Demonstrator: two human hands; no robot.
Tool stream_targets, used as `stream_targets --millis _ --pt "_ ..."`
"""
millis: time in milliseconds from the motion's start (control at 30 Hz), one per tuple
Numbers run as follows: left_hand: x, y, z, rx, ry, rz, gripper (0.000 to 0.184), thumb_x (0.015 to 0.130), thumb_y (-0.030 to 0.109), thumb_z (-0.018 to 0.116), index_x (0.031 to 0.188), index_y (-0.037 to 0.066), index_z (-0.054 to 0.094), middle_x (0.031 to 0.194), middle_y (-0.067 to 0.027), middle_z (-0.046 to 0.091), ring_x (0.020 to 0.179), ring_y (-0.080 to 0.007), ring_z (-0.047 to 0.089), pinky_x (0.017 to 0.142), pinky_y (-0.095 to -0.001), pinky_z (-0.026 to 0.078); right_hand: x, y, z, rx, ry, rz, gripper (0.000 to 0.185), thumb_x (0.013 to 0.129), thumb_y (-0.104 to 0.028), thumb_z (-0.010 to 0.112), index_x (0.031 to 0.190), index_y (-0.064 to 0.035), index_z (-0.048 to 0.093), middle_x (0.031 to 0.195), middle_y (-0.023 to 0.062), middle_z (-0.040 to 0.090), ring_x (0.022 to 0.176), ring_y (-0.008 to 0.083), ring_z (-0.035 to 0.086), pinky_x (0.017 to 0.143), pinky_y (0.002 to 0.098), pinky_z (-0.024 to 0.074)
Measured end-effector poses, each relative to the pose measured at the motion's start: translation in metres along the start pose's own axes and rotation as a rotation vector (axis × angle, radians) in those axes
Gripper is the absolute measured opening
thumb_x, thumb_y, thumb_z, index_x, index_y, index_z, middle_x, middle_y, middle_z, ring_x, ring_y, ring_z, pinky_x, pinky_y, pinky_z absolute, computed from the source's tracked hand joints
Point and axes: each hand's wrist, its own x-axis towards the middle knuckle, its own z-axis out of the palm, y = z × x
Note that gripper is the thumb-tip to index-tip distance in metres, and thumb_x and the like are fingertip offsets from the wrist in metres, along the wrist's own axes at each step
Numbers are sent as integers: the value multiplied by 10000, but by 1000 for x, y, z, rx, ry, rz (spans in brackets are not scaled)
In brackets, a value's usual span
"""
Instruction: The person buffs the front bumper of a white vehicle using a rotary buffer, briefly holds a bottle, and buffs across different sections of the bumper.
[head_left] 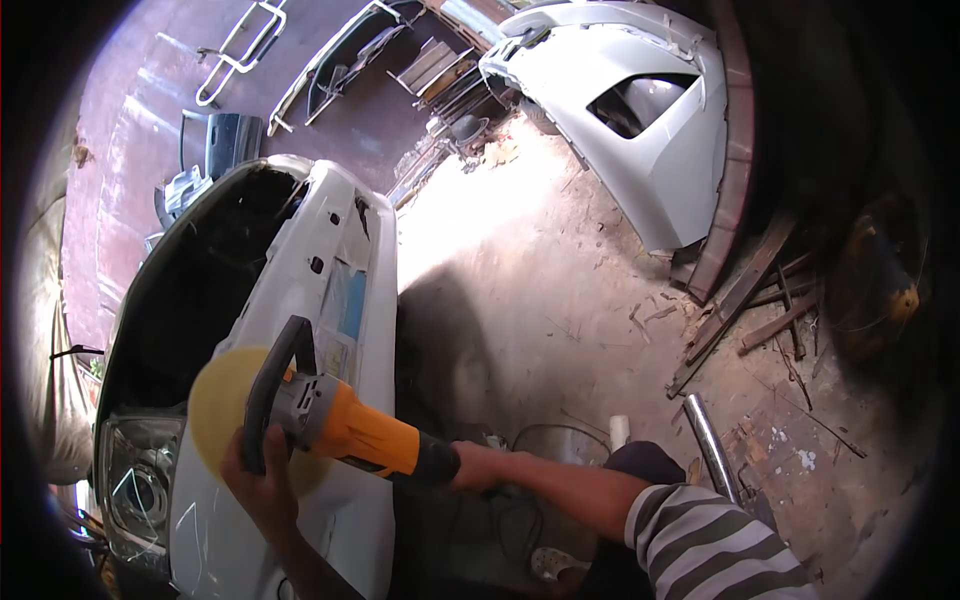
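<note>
An orange and grey electric polisher point(368, 430) lies across the white car body point(345, 530), its large round yellow pad point(222, 400) over the painted panel. Whether the pad spins or presses on the paint I cannot tell. My left hand point(264, 482) is closed around the black loop handle point(284, 375) at the pad end. Around the black rear end of the machine, my right hand point(478, 467) is wrapped, with the arm stretched in from the right. A clear headlight point(140, 485) sits in the body's near left corner, left of the pad.
A large white bumper cover point(655, 165) stands at the upper right. Scrap wood strips point(745, 290) and a shiny metal tube point(712, 445) lie on the floor to the right. A dark car door point(232, 142) is at the upper left. A cable point(560, 427) runs near my feet.
</note>
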Motion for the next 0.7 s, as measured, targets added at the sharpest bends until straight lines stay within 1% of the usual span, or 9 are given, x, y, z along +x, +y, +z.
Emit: stream_targets --millis 33,133,233,300,333,433,467,533,700 --pt "-8 3 -3 70 17 54 335 891 315 735 838 10 607 672 38 509 611 -58 455 549 -229 348 -1 4 2 5 -11 5 418 676 -214 814 1008 -2 672 915 140 707 857 230 680 787 365 523" --pt "-8 -11 -17 89 -71 -31 347 881 315 740 813 7 598 671 26 522 605 -58 464 549 -229 356 3 15 6 5 40 7 390 676 -200 789 993 -4 672 849 134 706 835 229 682 781 373 519" --pt "1 -9 -10 53 -137 -72 343 884 319 737 808 13 602 645 15 526 567 -64 470 527 -236 364 4 16 5 -1 118 15 358 681 -193 788 953 5 664 796 118 691 762 222 675 708 373 521" --pt "14 -4 5 -6 -175 -121 342 888 324 733 807 18 607 630 11 527 544 -67 473 513 -240 367 2 4 0 63 80 150 549 641 -307 839 1005 60 652 954 213 702 940 325 690 805 392 539" --pt "21 -3 14 28 -163 -103 354 892 346 727 805 24 608 620 13 526 529 -68 473 502 -241 366 4 9 4 180 118 149 267 688 -159 794 834 -8 629 657 63 618 551 167 605 529 335 469" --pt "45 -12 38 173 -153 -7 381 918 388 695 800 36 609 612 28 516 519 -61 464 493 -234 356 10 9 1 390 37 102 269 695 -187 799 747 14 628 599 106 626 508 214 626 502 351 487" --pt "53 -16 44 179 -167 -17 381 918 388 695 800 36 609 612 28 516 519 -61 464 493 -234 356 4 1 0 418 79 106 225 721 -128 773 666 -7 591 539 78 586 446 186 583 462 338 453" --pt "63 -22 51 -22 -259 -66 394 938 391 674 793 33 598 614 38 488 537 -50 432 505 -225 336 4 6 -1 454 71 118 222 727 -125 766 666 -9 587 540 77 584 451 187 581 462 338 453" --pt "48 -20 49 64 -198 -5 405 954 386 658 784 29 576 621 52 443 570 -33 378 515 -222 281 4 17 7 497 3 105 232 725 -148 769 685 -8 588 572 83 606 476 182 588 480 337 465"
